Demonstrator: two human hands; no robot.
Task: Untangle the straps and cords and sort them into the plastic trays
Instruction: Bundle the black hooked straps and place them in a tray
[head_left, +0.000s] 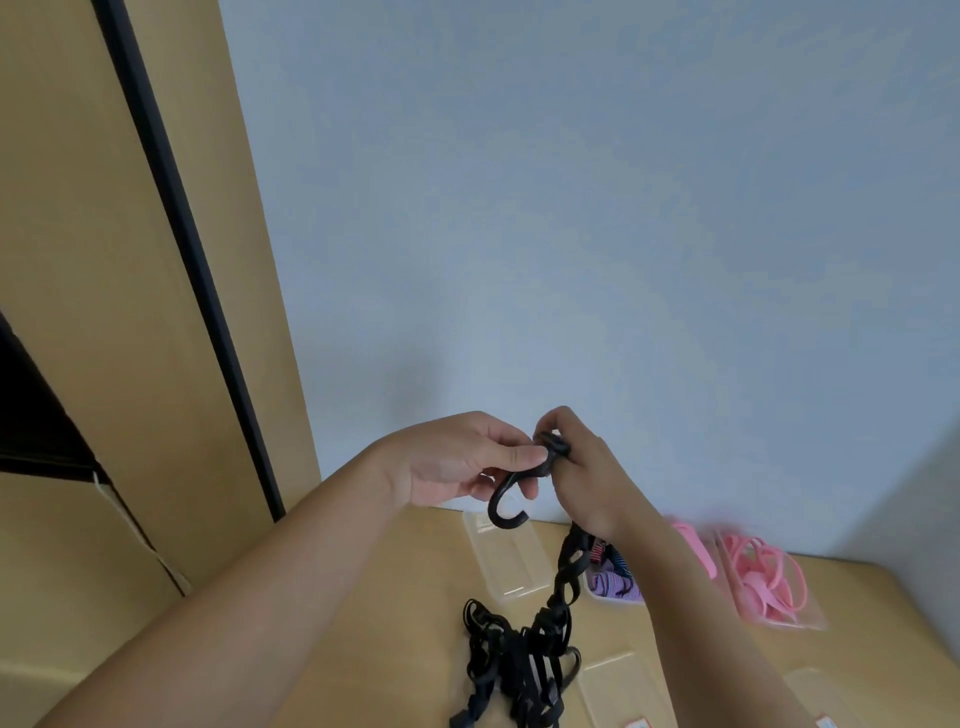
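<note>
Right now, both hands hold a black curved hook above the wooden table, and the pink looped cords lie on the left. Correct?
No: the head view shows the pink looped cords on the right, not left. The left hand and right hand hold the black curved hook above the wooden table.

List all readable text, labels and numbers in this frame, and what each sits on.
No legible text.
Red-edged label at the near clear tray: cut off by the frame edge, unreadable.
Second red-edged label at the right clear tray: cut off, unreadable.
Black hooked strap held by left hand and right hand: no marking visible.
Pink cords: no print visible.
</note>
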